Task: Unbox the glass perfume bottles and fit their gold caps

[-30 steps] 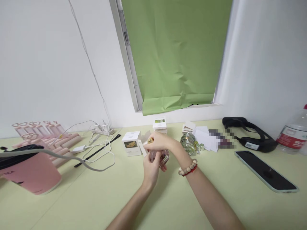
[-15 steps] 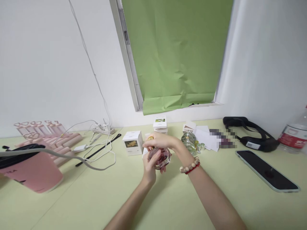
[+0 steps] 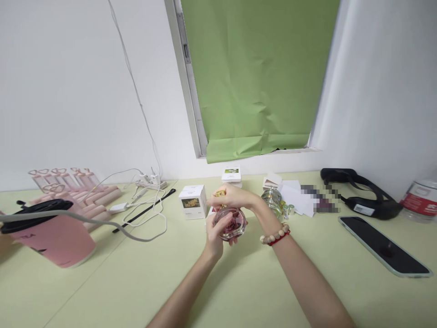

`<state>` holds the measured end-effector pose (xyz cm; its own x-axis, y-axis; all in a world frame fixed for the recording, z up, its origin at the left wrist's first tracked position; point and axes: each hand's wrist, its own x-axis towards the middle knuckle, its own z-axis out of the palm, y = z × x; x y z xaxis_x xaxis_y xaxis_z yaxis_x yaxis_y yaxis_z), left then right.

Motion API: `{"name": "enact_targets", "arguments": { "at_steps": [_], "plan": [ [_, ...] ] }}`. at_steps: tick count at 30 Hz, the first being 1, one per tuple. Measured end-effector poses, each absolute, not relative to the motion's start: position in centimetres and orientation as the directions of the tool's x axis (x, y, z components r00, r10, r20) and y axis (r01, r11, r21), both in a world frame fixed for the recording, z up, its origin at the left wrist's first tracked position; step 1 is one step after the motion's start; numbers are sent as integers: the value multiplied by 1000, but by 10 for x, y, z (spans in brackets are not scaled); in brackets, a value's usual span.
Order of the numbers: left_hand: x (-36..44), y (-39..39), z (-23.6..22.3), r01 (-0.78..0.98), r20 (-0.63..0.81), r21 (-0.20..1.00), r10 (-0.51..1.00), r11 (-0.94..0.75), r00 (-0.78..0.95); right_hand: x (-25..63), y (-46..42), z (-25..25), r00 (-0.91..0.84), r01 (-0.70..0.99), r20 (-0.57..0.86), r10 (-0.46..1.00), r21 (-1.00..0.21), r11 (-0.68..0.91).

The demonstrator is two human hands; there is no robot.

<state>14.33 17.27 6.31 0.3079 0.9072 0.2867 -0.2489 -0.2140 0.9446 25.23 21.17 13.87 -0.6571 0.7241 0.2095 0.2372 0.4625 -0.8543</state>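
A round pink glass perfume bottle (image 3: 235, 222) is held above the pale green table (image 3: 239, 282). My left hand (image 3: 215, 234) wraps round the bottle's body from the left and below. My right hand (image 3: 235, 199), with a bead bracelet at the wrist, pinches the bottle's gold top (image 3: 220, 193) from above. Just behind the hands stand a small white box with a yellow flower picture (image 3: 193, 202) and a second white box (image 3: 231, 175).
A clear glass bottle (image 3: 272, 200) with small gold caps sits right of the hands, beside white papers (image 3: 295, 195). A phone (image 3: 384, 251), a black headset (image 3: 362, 193) and a water bottle (image 3: 421, 200) lie right. A pink cup (image 3: 51, 237), pink boxes (image 3: 82, 193) and white cables (image 3: 145, 207) lie left.
The pink bottle has turned so its round face shows more fully between the hands. The view has shifted a little to the left and down.
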Motion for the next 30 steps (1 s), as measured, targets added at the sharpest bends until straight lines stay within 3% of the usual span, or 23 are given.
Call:
{"name": "enact_targets", "arguments": {
  "at_steps": [6, 14, 22, 30],
  "plan": [
    [148, 175, 57, -180, 274, 951, 954, -249, 124, 260, 215, 134, -421, 575, 316, 850, -632, 520],
    [146, 177, 56, -186, 266, 956, 941, -229, 211, 268, 215, 135, -531, 390, 337, 777, -718, 577],
    [144, 177, 56, -285, 276, 940, 911, -189, 307, 271, 218, 138, -553, 284, 311, 773, -802, 526],
    [148, 174, 55, -155, 269, 961, 910, -231, 316, 282, 220, 139, -565, 320, 289, 773, -786, 528]
  ]
}}
